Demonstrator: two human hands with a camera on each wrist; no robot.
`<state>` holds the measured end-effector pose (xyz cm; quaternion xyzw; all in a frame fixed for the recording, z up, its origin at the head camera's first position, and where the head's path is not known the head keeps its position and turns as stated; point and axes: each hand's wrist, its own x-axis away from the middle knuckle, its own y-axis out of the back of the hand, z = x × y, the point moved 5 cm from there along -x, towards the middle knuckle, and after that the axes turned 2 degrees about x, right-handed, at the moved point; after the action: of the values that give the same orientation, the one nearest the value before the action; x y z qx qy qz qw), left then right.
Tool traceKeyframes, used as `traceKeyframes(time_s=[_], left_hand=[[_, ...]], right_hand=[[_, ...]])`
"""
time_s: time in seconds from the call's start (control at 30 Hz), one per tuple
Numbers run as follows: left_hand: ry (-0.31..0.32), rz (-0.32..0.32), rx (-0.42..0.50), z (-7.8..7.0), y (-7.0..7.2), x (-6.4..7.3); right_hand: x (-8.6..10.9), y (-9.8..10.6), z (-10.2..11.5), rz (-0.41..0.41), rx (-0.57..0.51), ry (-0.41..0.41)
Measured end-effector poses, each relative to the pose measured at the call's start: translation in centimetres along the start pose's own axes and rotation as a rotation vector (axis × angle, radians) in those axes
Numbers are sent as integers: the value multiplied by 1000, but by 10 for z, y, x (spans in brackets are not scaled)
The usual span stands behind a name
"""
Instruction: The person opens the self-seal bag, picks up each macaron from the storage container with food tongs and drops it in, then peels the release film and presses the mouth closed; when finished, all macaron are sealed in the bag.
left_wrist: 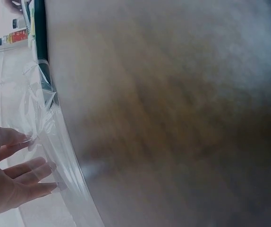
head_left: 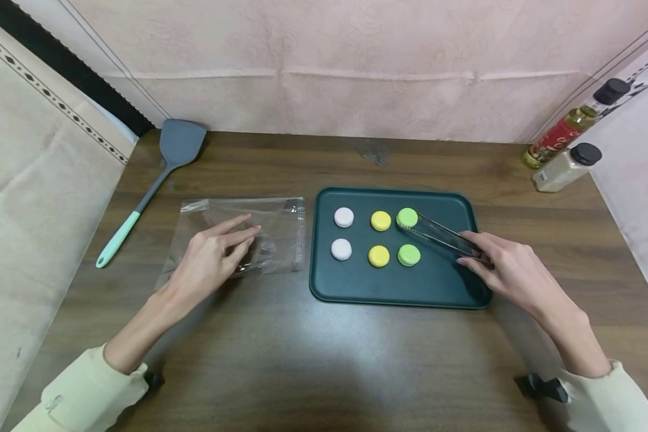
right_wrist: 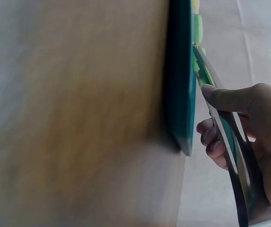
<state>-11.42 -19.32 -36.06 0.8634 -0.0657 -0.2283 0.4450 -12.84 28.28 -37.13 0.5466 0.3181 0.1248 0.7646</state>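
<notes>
My right hand (head_left: pixel 510 270) grips metal tongs (right_wrist: pixel 226 130), thumb on one arm and fingers on the other. The tong tips lie on either side of the upper green macaron (head_left: pixel 407 217). Just below it is another green macaron (head_left: pixel 409 255). Both are on a dark green tray (head_left: pixel 356 288), with two yellow macarons (head_left: pixel 380 221) and two white macarons (head_left: pixel 344 217) to their left. Left of the tray lies a clear plastic bag (head_left: pixel 281 231). My left hand (head_left: pixel 210 255) rests on it with fingers loosely extended; in the left wrist view the fingertips are at the bag.
A spatula (head_left: pixel 182 141) with a grey-blue blade and mint handle lies at the back left. At the back right stand an oil bottle (head_left: pixel 558 139) with a red label and a black-capped jar (head_left: pixel 561 171). Pale cloth (head_left: pixel 356 72) hangs behind the wooden table (head_left: pixel 281 360).
</notes>
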Motion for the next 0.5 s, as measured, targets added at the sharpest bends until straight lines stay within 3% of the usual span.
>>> traceKeyframes(time_s=[0.23, 0.5], left_hand=[[-6, -8, 7, -1, 0, 1], [-18, -24, 17, -1, 2, 2]], right_hand=[[-21, 6, 17, 39, -53, 0], [-53, -11, 62, 199, -193, 71]])
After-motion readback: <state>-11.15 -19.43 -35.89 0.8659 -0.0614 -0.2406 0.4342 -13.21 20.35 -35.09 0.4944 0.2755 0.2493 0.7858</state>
